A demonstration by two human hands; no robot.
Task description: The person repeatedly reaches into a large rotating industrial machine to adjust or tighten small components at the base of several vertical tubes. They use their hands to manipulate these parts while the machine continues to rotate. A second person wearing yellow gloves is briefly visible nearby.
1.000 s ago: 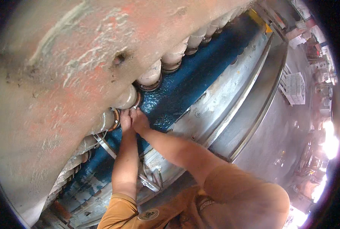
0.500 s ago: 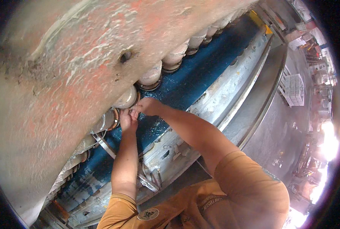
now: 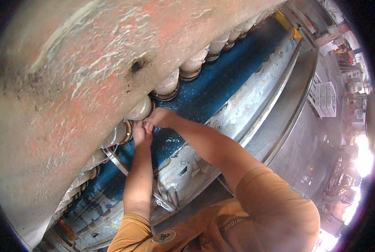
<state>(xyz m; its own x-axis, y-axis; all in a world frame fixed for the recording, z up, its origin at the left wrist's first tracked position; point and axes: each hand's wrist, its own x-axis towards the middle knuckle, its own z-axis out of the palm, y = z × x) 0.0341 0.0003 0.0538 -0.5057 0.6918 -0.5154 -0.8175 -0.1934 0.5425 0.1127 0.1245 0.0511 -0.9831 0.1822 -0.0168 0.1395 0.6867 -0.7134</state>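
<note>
Both arms reach up to a row of rounded, pale fittings under a large rough casing [image 3: 91, 71]. My left hand [image 3: 142, 133] is raised beneath one rounded fitting [image 3: 139, 110], its fingers bent upward at the lower rim. Against the same rim, my right hand [image 3: 162, 117] meets the left one, its fingers curled inward. The fingertips of both hands are partly hidden, and whatever lies between them is too small to make out. Left of my left hand is another fitting [image 3: 122, 133] with an orange-brown ring and a thin wire near it.
A wet blue belt-like surface [image 3: 221, 92] runs diagonally behind my hands. Along its near side is a worn metal edge [image 3: 242, 105]. A metal bracket [image 3: 117, 161] crosses the blue surface beside my left forearm. White stacked crates [image 3: 324, 99] stand on the floor at right.
My right hand has shifted very slightly, its fingers tucking closer to the fitting's rim. My left hand stays almost in place.
</note>
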